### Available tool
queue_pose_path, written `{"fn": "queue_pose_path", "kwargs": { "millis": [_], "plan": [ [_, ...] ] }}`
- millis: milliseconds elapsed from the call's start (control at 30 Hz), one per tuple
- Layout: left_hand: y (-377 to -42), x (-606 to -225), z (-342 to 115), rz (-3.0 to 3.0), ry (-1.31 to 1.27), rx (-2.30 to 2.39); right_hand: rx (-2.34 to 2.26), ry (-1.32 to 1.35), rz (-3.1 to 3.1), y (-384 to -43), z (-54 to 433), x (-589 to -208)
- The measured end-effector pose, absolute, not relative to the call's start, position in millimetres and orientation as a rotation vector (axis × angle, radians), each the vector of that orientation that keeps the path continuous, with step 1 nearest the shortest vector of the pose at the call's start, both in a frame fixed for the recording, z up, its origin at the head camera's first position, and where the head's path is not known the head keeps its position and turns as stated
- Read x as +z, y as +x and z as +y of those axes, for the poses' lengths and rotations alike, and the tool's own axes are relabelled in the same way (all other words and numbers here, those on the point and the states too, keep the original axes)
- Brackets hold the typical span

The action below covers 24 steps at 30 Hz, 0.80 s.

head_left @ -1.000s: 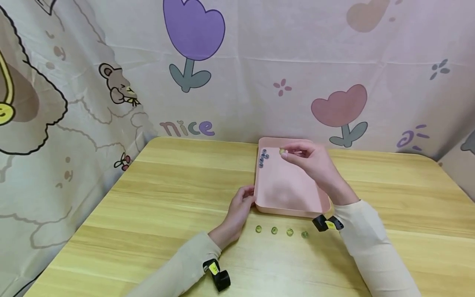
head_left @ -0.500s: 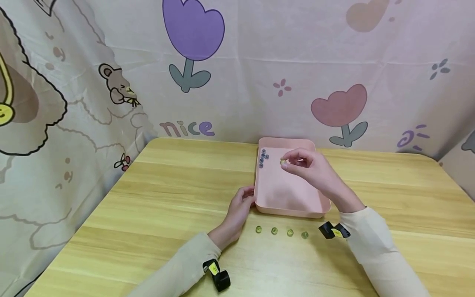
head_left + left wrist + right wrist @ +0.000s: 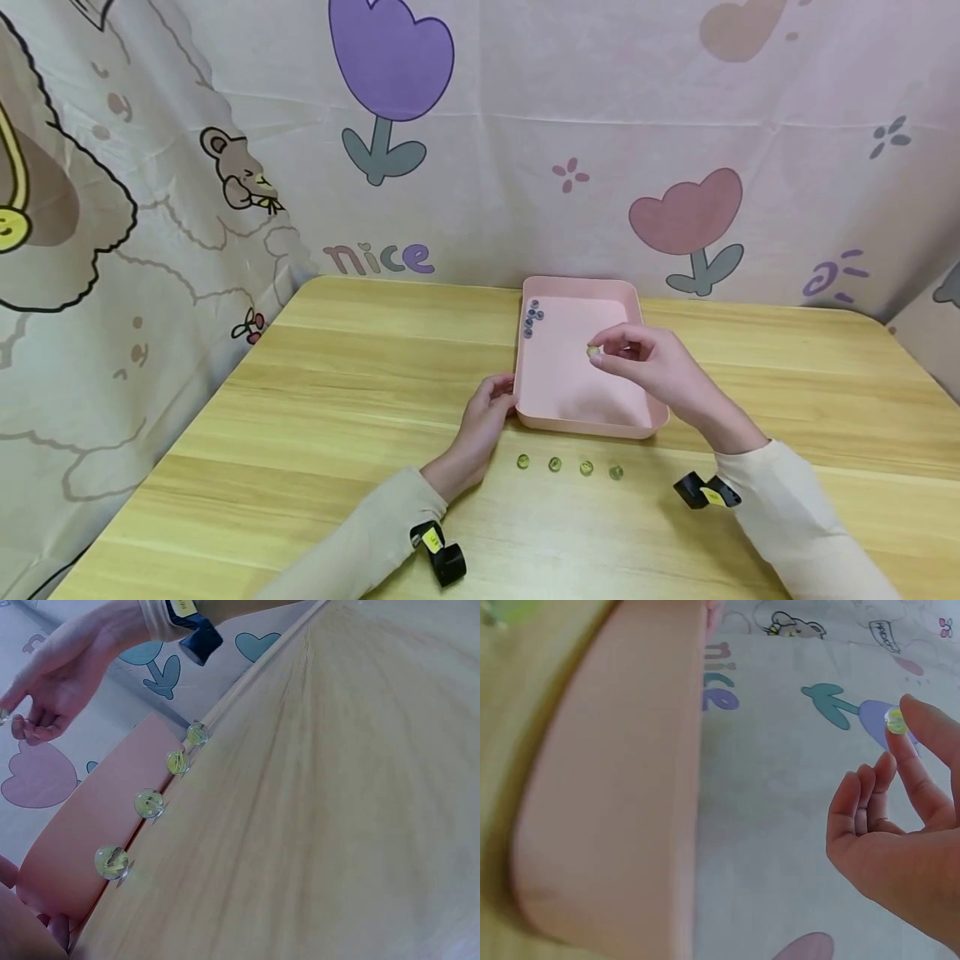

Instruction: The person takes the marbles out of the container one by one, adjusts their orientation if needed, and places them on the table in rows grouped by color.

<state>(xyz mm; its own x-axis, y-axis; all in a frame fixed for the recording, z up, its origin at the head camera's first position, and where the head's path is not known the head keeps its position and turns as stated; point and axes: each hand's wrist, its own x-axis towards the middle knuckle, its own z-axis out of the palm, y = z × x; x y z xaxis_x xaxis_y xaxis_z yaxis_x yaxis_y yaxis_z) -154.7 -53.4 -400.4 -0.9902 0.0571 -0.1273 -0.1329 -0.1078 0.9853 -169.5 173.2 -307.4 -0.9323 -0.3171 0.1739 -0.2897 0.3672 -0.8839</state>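
Observation:
My right hand (image 3: 660, 367) pinches a clear yellow-green marble (image 3: 895, 720) between thumb and forefinger, over the right part of the pink tray (image 3: 562, 383). The other fingers curl loosely in the right wrist view. My left hand (image 3: 480, 429) touches the outside of the tray's left wall near its front corner; its fingertips are partly hidden. Inside the tray, several dark blue marbles (image 3: 528, 322) cluster along the far left side. Several more yellow-green marbles (image 3: 555, 464) lie in a spaced row on the table before the tray.
A wood-grain table (image 3: 360, 367) carries the tray, whose far end is near a printed curtain (image 3: 510, 208). Another curtain section hangs along the left side. Each wrist wears a small black camera (image 3: 438, 554).
My right hand, with the marble pinched, has moved back toward me and slightly right over the tray. My left hand and the marbles on the table have stayed put.

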Motion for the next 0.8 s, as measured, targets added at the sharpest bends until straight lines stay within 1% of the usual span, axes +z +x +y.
{"fn": "queue_pose_path", "kwargs": {
  "millis": [200,800],
  "plan": [
    [-155,-401,-53,2.008,-0.098,2.248,-1.642,-0.52,2.554,-164,181,-317],
    [-154,-402,-53,2.01,-0.082,2.253,-1.633,-0.502,2.512,-149,187,-333]
  ]
}}
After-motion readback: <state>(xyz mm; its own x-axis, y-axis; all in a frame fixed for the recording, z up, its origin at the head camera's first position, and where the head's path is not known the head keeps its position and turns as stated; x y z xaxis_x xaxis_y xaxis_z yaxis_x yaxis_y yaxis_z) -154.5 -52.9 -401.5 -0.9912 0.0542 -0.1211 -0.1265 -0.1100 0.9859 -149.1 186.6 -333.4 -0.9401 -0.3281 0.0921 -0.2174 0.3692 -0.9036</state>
